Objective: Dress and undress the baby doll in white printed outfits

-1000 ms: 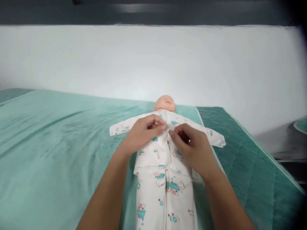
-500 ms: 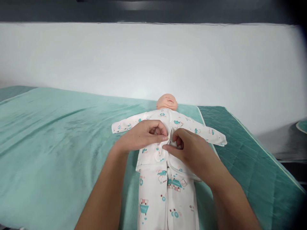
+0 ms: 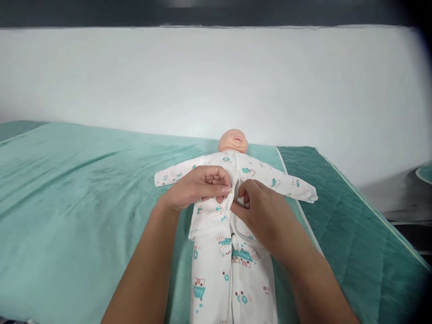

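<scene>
A baby doll (image 3: 232,140) lies on its back, its head at the far end and its arms spread wide. It wears a white baby shirt (image 3: 209,220) with teal and pink prints, and matching trousers (image 3: 212,274). My left hand (image 3: 205,184) pinches the edge of the shirt's front opening between thumb and fingers. Just right of it, my right hand (image 3: 254,202) is closed at the other edge of the opening, its thumb against the cloth. A narrow gap shows between the two edges at chest height. The right fingertips are partly hidden.
Under the doll a light green sheet (image 3: 84,216) covers the bed, with folds on the left. A darker quilted teal cover (image 3: 351,216) lies on the right. Behind the doll's head rises a white wall (image 3: 168,81).
My left hand has lifted the shirt's edge slightly, and the gap between the two edges looks wider. The whole view has shifted a little.
</scene>
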`<state>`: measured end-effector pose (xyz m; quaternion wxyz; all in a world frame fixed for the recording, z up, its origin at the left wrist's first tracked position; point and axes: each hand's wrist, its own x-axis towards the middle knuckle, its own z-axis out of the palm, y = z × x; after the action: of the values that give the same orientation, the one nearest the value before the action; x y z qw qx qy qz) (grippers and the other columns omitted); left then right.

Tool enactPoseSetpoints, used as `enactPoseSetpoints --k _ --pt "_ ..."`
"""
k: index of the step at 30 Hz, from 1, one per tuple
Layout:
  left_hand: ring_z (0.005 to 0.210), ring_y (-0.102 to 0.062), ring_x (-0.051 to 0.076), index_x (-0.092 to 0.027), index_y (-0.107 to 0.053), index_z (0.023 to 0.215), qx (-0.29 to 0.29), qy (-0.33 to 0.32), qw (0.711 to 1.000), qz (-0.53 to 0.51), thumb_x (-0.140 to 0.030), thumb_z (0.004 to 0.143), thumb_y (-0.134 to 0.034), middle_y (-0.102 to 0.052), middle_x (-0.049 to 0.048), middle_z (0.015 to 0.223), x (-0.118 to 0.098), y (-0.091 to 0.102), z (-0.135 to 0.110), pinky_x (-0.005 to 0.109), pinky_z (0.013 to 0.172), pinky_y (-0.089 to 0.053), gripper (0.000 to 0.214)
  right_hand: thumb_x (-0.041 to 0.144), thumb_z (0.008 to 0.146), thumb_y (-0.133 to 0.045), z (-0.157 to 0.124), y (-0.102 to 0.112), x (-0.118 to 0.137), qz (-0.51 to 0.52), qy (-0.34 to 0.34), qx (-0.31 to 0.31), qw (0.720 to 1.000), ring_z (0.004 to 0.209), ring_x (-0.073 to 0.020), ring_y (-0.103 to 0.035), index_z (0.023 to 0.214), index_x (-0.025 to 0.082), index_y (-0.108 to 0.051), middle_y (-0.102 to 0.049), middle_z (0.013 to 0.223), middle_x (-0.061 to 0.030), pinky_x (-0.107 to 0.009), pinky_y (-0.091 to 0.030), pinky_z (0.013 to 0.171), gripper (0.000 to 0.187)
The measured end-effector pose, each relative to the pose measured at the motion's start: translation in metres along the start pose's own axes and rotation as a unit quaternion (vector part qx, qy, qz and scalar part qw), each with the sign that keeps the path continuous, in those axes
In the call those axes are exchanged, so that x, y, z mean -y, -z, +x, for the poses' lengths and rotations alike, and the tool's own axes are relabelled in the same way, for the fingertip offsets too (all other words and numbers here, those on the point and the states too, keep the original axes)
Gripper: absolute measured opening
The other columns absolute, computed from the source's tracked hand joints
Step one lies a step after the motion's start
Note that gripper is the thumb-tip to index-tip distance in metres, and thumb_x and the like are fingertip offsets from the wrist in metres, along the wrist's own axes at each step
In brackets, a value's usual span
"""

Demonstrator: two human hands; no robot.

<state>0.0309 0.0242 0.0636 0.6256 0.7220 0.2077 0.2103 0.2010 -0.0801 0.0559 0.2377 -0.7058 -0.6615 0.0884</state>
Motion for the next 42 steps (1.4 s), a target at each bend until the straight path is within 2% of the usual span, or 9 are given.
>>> enactPoseSetpoints --k 5,11,15,18,20,27,31,36,42 --pt "0.059 -0.052 0.007 -0.015 -0.062 0.085 0.01 0.004 1.0 -0.009 -0.029 0.087 -0.066 -0.06 -0.0009 0.064 -0.003 -0.001 0.0 0.018 0.05 -0.033 0.014 0.026 0.083 -0.055 -0.001 0.005 0.0 0.025 -0.018 0.025 0.999 0.06 -0.0136 -0.045 0.073 0.023 -0.047 -0.057 0.07 0.0019 -0.027 -0.029 0.055 0.013" --pt "0.062 -0.054 0.008 -0.016 -0.063 0.084 -0.002 0.014 1.0 0.007 -0.028 0.086 -0.067 -0.061 -0.001 0.066 -0.006 -0.004 -0.001 0.019 0.054 -0.036 0.013 0.03 0.089 -0.053 0.002 0.019 -0.012 0.142 -0.005 0.073 0.987 0.059 -0.0116 -0.044 0.071 0.022 -0.052 -0.054 0.065 0.0041 -0.026 -0.03 0.054 0.02" --pt "0.063 -0.053 0.009 -0.016 -0.064 0.084 -0.011 0.019 0.999 0.03 -0.031 0.084 -0.069 -0.064 0.001 0.069 -0.007 -0.006 0.0 0.021 0.052 -0.032 0.016 0.039 0.09 -0.057 0.004 0.02 -0.023 0.283 -0.032 0.103 0.953 0.058 -0.0103 -0.039 0.073 0.022 -0.055 -0.049 0.064 0.0042 -0.026 -0.029 0.051 0.024" --pt "0.06 -0.051 0.008 -0.016 -0.065 0.085 -0.014 0.028 0.999 0.042 -0.033 0.084 -0.069 -0.065 0.0011 0.068 -0.008 -0.006 0.001 0.02 0.047 -0.028 0.018 0.046 0.089 -0.06 0.005 0.016 -0.023 0.385 -0.048 0.099 0.916 0.058 -0.01 -0.041 0.077 0.021 -0.059 -0.052 0.065 0.0034 -0.026 -0.031 0.052 0.028" --pt "0.06 -0.053 0.009 -0.017 -0.066 0.085 -0.019 0.037 0.998 0.049 -0.034 0.083 -0.069 -0.066 0.0009 0.068 -0.008 -0.006 0.002 0.02 0.047 -0.03 0.018 0.046 0.087 -0.064 0.006 0.013 -0.021 0.417 -0.059 0.09 0.902 0.057 -0.0098 -0.044 0.079 0.021 -0.062 -0.053 0.064 0.0031 -0.025 -0.032 0.052 0.027" --pt "0.062 -0.057 0.009 -0.016 -0.066 0.083 -0.022 0.04 0.997 0.054 -0.032 0.082 -0.07 -0.066 0.0006 0.066 -0.009 -0.006 0.0 0.018 0.049 -0.038 0.016 0.042 0.083 -0.072 0.01 0.007 -0.021 0.479 -0.053 0.097 0.871 0.055 -0.009 -0.049 0.081 0.02 -0.065 -0.056 0.062 0.0036 -0.024 -0.038 0.053 0.023" --pt "0.063 -0.059 0.01 -0.016 -0.066 0.082 -0.025 0.031 0.998 0.042 -0.033 0.08 -0.072 -0.067 0.0013 0.067 -0.007 -0.007 0.0 0.019 0.049 -0.04 0.018 0.041 0.084 -0.072 0.01 0.008 -0.021 0.474 -0.054 0.101 0.873 0.055 -0.0092 -0.051 0.082 0.02 -0.066 -0.058 0.061 0.0034 -0.023 -0.04 0.053 0.023" --pt "0.064 -0.06 0.011 -0.016 -0.062 0.082 -0.026 0.031 0.998 0.045 -0.034 0.079 -0.074 -0.067 0.0008 0.069 -0.006 -0.008 0.001 0.018 0.048 -0.039 0.021 0.044 0.092 -0.06 0.011 0.01 -0.02 0.481 -0.031 0.122 0.867 0.057 -0.01 -0.055 0.079 0.019 -0.066 -0.062 0.061 0.001 -0.023 -0.042 0.055 0.029" --pt "0.066 -0.061 0.012 -0.017 -0.058 0.083 -0.025 0.041 0.997 0.06 -0.039 0.08 -0.072 -0.067 0.0012 0.071 -0.009 -0.01 0.003 0.019 0.049 -0.04 0.025 0.041 0.094 -0.057 0.011 0.009 -0.02 0.472 -0.03 0.12 0.873 0.058 -0.0103 -0.056 0.082 0.018 -0.065 -0.065 0.064 -0.0002 -0.024 -0.043 0.056 0.028"
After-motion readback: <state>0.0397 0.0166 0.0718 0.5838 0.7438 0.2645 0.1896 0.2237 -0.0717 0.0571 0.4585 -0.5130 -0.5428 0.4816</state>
